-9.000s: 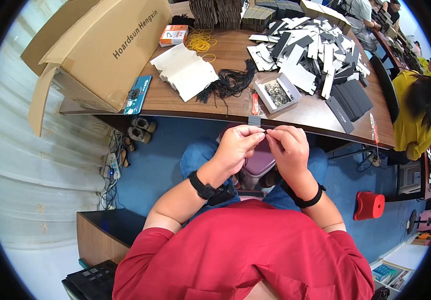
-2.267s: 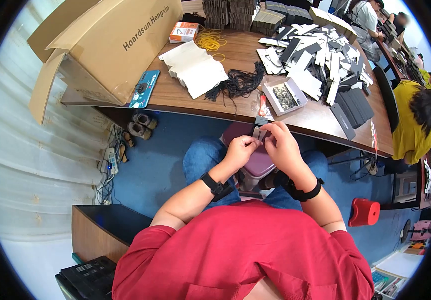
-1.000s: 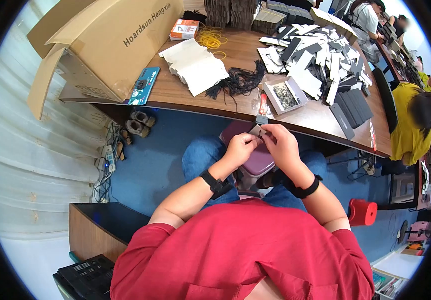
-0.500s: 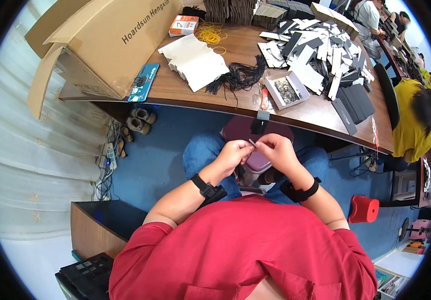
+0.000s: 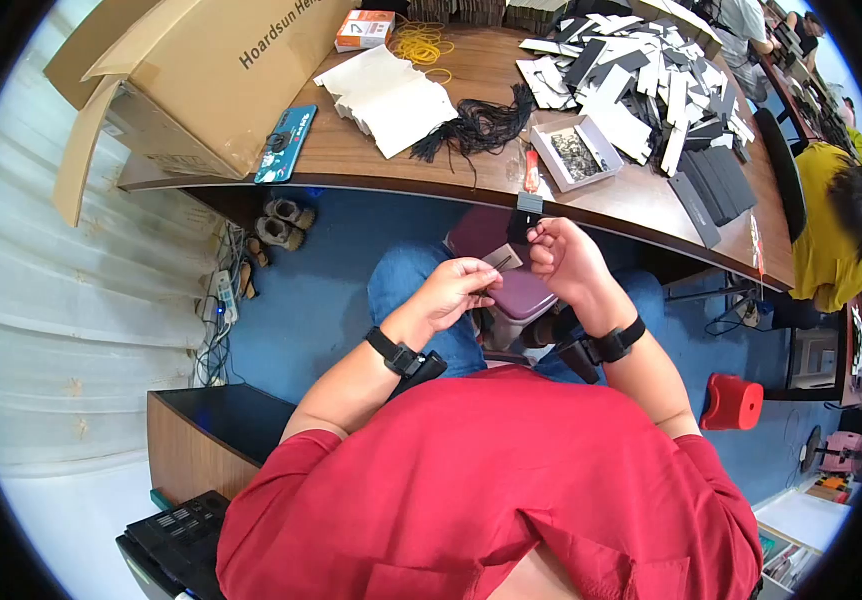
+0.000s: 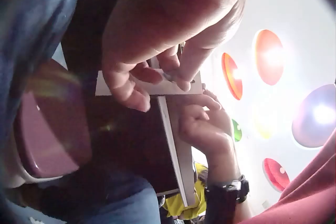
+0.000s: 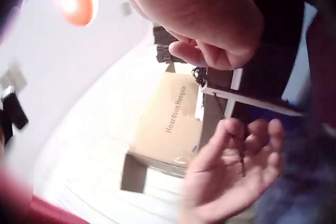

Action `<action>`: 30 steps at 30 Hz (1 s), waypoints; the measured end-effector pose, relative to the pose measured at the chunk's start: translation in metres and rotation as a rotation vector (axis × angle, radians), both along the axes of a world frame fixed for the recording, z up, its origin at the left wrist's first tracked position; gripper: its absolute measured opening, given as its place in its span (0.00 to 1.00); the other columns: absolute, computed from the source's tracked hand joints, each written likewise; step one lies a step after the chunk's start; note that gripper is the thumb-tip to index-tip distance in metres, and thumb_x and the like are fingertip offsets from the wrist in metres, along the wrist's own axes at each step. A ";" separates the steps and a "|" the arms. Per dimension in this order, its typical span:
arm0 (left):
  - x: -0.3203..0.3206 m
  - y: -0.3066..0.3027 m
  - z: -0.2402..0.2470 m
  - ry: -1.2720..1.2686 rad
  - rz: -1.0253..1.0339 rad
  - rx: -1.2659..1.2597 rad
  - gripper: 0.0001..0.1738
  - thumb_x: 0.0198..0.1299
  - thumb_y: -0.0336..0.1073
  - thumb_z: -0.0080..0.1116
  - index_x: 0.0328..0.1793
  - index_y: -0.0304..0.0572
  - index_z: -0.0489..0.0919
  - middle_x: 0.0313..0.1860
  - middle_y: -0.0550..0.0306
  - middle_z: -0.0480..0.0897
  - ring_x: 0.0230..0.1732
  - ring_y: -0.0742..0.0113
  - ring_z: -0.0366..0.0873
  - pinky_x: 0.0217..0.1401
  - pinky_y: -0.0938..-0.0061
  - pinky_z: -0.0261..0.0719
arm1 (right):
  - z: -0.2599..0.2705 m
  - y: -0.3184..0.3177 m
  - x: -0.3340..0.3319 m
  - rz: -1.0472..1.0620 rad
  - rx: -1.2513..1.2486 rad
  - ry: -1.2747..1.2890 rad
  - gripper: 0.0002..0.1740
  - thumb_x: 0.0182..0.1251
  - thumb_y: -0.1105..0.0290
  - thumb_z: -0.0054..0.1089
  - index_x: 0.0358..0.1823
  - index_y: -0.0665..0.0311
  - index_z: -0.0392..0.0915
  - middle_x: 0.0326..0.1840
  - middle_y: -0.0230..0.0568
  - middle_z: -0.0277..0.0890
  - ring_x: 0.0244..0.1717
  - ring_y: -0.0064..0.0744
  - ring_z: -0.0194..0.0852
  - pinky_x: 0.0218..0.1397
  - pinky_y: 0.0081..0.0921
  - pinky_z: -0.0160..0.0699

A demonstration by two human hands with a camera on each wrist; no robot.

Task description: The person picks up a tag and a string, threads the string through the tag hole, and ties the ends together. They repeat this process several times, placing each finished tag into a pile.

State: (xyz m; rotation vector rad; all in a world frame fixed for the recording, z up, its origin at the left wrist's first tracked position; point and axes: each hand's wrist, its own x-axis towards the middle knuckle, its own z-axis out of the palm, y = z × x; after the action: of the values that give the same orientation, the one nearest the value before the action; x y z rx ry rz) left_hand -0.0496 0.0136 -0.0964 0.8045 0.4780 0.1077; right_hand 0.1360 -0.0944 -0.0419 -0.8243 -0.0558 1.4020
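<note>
My left hand (image 5: 456, 290) pinches a small light card (image 5: 503, 258) with a dark slit or strip on it, above the purple stool seat (image 5: 481, 232). In the right wrist view a thin dark cord (image 7: 241, 155) lies across the left palm. Up and to the right, apart from the card, my right hand (image 5: 571, 262) is raised with curled fingers; nothing is visibly held in them. Just beyond its fingertips a grey block (image 5: 529, 203) with a black part below sits at the table edge. The left wrist view shows the card (image 6: 113, 83) behind the left fingers.
On the table (image 5: 351, 180) lie black cords (image 5: 481, 125), an open box of small metal parts (image 5: 576, 152), stacked white sheets (image 5: 386, 100), yellow bands (image 5: 419, 42), a heap of black and white strips (image 5: 641, 85) and a carton (image 5: 221, 80). A red stool (image 5: 734, 402) stands right.
Half a second ago both hands met at the small piece. My right hand has since moved away, up and right towards the table edge; the card now shows its face in my left hand.
</note>
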 end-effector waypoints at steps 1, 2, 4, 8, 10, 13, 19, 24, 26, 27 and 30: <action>-0.001 0.001 0.003 -0.009 -0.008 -0.007 0.07 0.64 0.36 0.57 0.42 0.42 0.80 0.39 0.59 0.82 0.44 0.71 0.78 0.48 0.71 0.76 | 0.001 0.000 0.004 0.014 0.032 0.127 0.07 0.64 0.68 0.50 0.31 0.63 0.73 0.29 0.35 0.73 0.19 0.20 0.60 0.22 0.17 0.60; -0.003 0.002 0.007 -0.008 0.029 0.036 0.07 0.64 0.36 0.57 0.41 0.42 0.80 0.37 0.59 0.82 0.42 0.70 0.79 0.45 0.73 0.77 | 0.001 0.000 0.007 0.029 0.066 0.255 0.06 0.64 0.68 0.50 0.32 0.62 0.73 0.30 0.35 0.74 0.20 0.19 0.61 0.23 0.17 0.60; -0.006 0.011 0.010 0.000 0.008 0.089 0.07 0.64 0.36 0.56 0.40 0.41 0.79 0.36 0.60 0.82 0.40 0.71 0.80 0.42 0.75 0.78 | 0.000 -0.001 0.008 0.034 0.149 0.485 0.06 0.64 0.68 0.50 0.36 0.61 0.74 0.30 0.34 0.75 0.20 0.19 0.61 0.23 0.18 0.61; -0.010 0.015 0.021 0.075 0.029 0.202 0.07 0.64 0.36 0.57 0.39 0.41 0.79 0.29 0.63 0.80 0.31 0.74 0.78 0.33 0.79 0.75 | 0.006 -0.011 -0.006 0.087 0.156 0.001 0.15 0.67 0.72 0.47 0.53 0.63 0.75 0.29 0.32 0.78 0.21 0.19 0.69 0.23 0.14 0.65; -0.006 0.013 0.024 0.081 0.028 0.183 0.06 0.63 0.36 0.57 0.38 0.42 0.79 0.27 0.65 0.78 0.28 0.76 0.74 0.29 0.81 0.72 | 0.009 -0.018 -0.016 0.181 0.019 -0.624 0.21 0.68 0.73 0.48 0.62 0.64 0.71 0.27 0.35 0.79 0.17 0.21 0.71 0.23 0.18 0.70; 0.009 0.005 0.021 0.020 0.013 -0.010 0.05 0.65 0.34 0.53 0.39 0.43 0.79 0.23 0.66 0.73 0.24 0.75 0.70 0.25 0.82 0.65 | 0.012 -0.018 -0.043 0.096 0.168 -1.749 0.21 0.63 0.70 0.56 0.59 0.54 0.74 0.29 0.46 0.81 0.25 0.43 0.81 0.29 0.33 0.79; 0.017 -0.010 0.020 0.026 -0.006 -0.432 0.08 0.66 0.38 0.49 0.44 0.49 0.79 0.36 0.63 0.81 0.38 0.70 0.77 0.41 0.72 0.72 | 0.009 -0.022 -0.050 0.065 -0.009 -1.931 0.18 0.55 0.68 0.63 0.50 0.56 0.78 0.30 0.43 0.81 0.31 0.41 0.82 0.32 0.33 0.80; 0.011 -0.009 0.024 0.012 -0.035 -0.318 0.10 0.67 0.39 0.50 0.47 0.48 0.80 0.40 0.63 0.82 0.41 0.73 0.77 0.43 0.73 0.72 | 0.010 -0.023 -0.049 -0.068 0.040 -1.996 0.12 0.56 0.72 0.63 0.42 0.63 0.81 0.30 0.44 0.82 0.31 0.37 0.83 0.32 0.27 0.80; 0.008 -0.010 0.027 0.029 -0.046 0.056 0.12 0.67 0.39 0.49 0.51 0.46 0.79 0.40 0.65 0.81 0.42 0.73 0.77 0.43 0.74 0.71 | 0.010 -0.023 -0.046 -0.054 0.038 -1.895 0.10 0.57 0.72 0.62 0.41 0.63 0.81 0.29 0.43 0.82 0.29 0.36 0.83 0.30 0.26 0.78; 0.007 -0.008 0.029 0.036 -0.052 0.242 0.13 0.68 0.38 0.49 0.52 0.45 0.79 0.40 0.65 0.81 0.42 0.73 0.76 0.44 0.75 0.71 | 0.012 -0.025 -0.042 -0.009 0.000 -1.799 0.09 0.58 0.72 0.61 0.40 0.63 0.81 0.28 0.42 0.82 0.28 0.35 0.82 0.29 0.26 0.77; 0.007 0.000 0.037 -0.093 0.075 1.110 0.19 0.62 0.34 0.55 0.59 0.42 0.75 0.52 0.59 0.75 0.50 0.70 0.73 0.51 0.74 0.71 | 0.033 -0.024 -0.035 0.166 -0.023 -1.354 0.06 0.62 0.74 0.58 0.38 0.67 0.80 0.25 0.36 0.79 0.25 0.27 0.78 0.29 0.22 0.74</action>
State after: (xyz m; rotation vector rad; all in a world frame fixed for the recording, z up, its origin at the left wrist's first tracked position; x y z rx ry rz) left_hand -0.0423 0.0136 -0.0594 1.8560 0.3356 0.5041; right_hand 0.1007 -0.1186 -0.0089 -1.6766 -1.1559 0.7579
